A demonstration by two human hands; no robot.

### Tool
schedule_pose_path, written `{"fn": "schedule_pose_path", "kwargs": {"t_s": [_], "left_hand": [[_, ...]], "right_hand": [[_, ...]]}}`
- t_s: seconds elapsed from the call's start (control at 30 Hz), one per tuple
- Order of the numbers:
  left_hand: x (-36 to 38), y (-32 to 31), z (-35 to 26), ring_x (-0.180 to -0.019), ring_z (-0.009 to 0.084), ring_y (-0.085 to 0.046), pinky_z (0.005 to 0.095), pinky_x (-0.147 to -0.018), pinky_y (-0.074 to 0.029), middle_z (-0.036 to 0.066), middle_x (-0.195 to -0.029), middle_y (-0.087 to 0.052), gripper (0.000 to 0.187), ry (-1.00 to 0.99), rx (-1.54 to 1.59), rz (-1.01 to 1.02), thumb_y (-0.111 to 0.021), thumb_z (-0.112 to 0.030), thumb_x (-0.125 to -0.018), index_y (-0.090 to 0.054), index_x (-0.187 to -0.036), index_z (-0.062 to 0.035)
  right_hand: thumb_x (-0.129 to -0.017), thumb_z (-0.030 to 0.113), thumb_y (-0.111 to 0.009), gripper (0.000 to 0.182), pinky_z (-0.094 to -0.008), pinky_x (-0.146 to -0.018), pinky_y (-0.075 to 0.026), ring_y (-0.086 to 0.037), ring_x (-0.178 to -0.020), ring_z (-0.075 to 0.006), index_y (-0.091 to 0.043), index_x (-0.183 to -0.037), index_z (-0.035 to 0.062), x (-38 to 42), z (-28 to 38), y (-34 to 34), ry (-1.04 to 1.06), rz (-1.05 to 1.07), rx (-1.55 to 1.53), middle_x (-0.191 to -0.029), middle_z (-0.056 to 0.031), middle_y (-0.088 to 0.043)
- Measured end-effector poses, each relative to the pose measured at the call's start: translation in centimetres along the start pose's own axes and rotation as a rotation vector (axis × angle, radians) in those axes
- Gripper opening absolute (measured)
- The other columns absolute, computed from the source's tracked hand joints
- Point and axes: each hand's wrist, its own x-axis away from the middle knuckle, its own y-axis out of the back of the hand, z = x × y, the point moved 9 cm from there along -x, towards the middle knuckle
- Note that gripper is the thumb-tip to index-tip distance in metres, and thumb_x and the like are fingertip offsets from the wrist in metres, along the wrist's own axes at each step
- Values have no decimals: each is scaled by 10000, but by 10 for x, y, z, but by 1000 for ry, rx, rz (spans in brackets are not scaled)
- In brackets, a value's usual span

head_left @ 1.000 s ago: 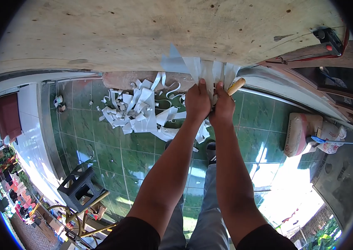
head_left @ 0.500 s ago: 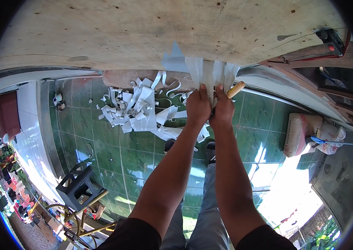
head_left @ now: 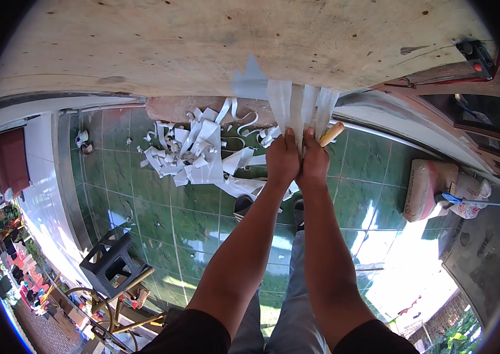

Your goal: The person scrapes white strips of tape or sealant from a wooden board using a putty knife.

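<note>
Several pale grey strips [head_left: 279, 100] hang from the edge of a large wooden board [head_left: 191, 47]. My left hand [head_left: 283, 154] is closed on the lower part of the strips. Right beside it, touching, my right hand [head_left: 313, 158] is closed on the strips too, and a wooden handle [head_left: 332, 134] sticks out from it. Whatever the handle belongs to is hidden by the fingers. A pointed light-blue piece [head_left: 250, 81] lies against the board's edge, left of the strips.
Cut white strips [head_left: 202, 153] are heaped on the green tiled floor [head_left: 197, 227] near my feet. A dark plastic stool [head_left: 114, 264] stands at lower left beside a metal frame. Sacks [head_left: 430, 190] and a blue-handled tool [head_left: 480, 202] are at right.
Both hands have shifted very slightly, still holding the strips. The wooden handle has moved a little down and left. The view has shifted slightly.
</note>
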Motion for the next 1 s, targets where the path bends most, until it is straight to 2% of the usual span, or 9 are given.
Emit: {"fn": "schedule_pose_path", "kwargs": {"t_s": [0.07,0.17,0.47,0.77,0.87,1.0], "left_hand": [[1,-2,6,-814,521,-687,591,-719,-518,307,-818,-702,581,-7,0,-8,-403,-387,-1107,-697,-888,63],[5,-1,7,-797,515,-689,593,-703,-513,304,-810,-700,579,2,-4,-7,-407,-388,-1107,-694,-880,61],[14,-3,21,-797,515,-685,588,-711,-511,307,-810,-692,571,-15,7,13,-401,-390,-1112,-687,-897,55],[24,-9,42,-820,518,-680,593,-725,-503,303,-841,-699,557,38,5,30,-404,-389,-1114,-695,-916,42],[32,-13,50,-818,516,-681,589,-729,-504,300,-837,-700,553,14,19,17,-401,-383,-1116,-695,-927,45],[42,-22,71,-829,508,-689,571,-737,-512,303,-847,-704,554,32,30,45,-401,-379,-1117,-700,-952,56]], "right_hand": [[-1032,251,-683,277,-330,-784,-518,-615,-870,-151,-648,-1156,5,4,0,-1,18,-19,-30,-968,-29,-643],[-1032,255,-684,276,-331,-781,-516,-614,-863,-152,-648,-1141,4,7,-2,2,15,-28,-12,-964,-29,-640],[-1053,287,-651,441,-351,-882,-550,-683,-991,-200,-617,-1298,-78,15,-10,7,-10,-26,31,-1146,-120,-711],[-1050,295,-652,420,-345,-834,-546,-677,-915,-181,-648,-1242,-78,22,-17,21,-1,-65,91,-1071,-107,-718],[-1055,308,-646,455,-353,-870,-559,-686,-989,-205,-608,-1331,-52,16,-24,35,-13,-77,207,-1166,-126,-712],[-1040,337,-668,469,-345,-850,-552,-686,-955,-192,-645,-1284,-62,6,-42,65,-14,-105,345,-1137,-128,-727]]}}
